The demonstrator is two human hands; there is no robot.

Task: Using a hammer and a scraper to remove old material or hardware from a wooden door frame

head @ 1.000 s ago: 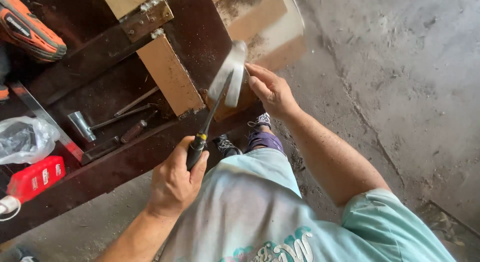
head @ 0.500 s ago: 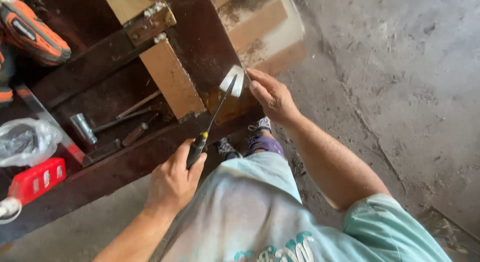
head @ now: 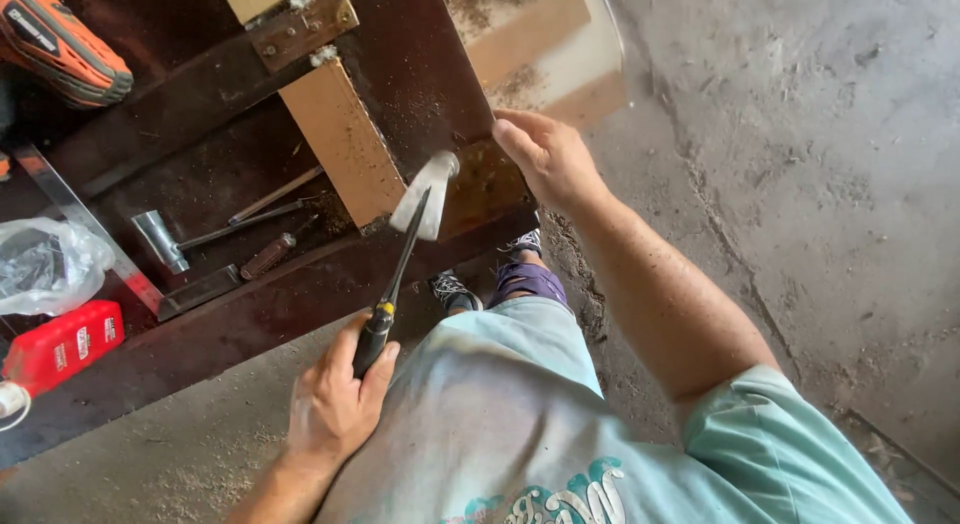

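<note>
My left hand (head: 335, 399) is clamped on the black handle of the hammer (head: 400, 259), low and near my body. Shaft runs up and right from the grip; its head (head: 425, 192) is motion-blurred, pale, over the near edge of the dark counter (head: 250, 314). My right hand (head: 545, 159) is just right of the head, apart from it, fingers loosely spread and resting on the counter's right end, arm reaching out from my shoulder. Hammer: thin dark shaft, yellow band above the grip. Just left of the head lies a light wood block (head: 345, 144). Farther left on the counter: a second hammer (head: 185, 242), red box (head: 60, 344), plastic bag (head: 45, 264), orange power tool (head: 60, 44).
</note>
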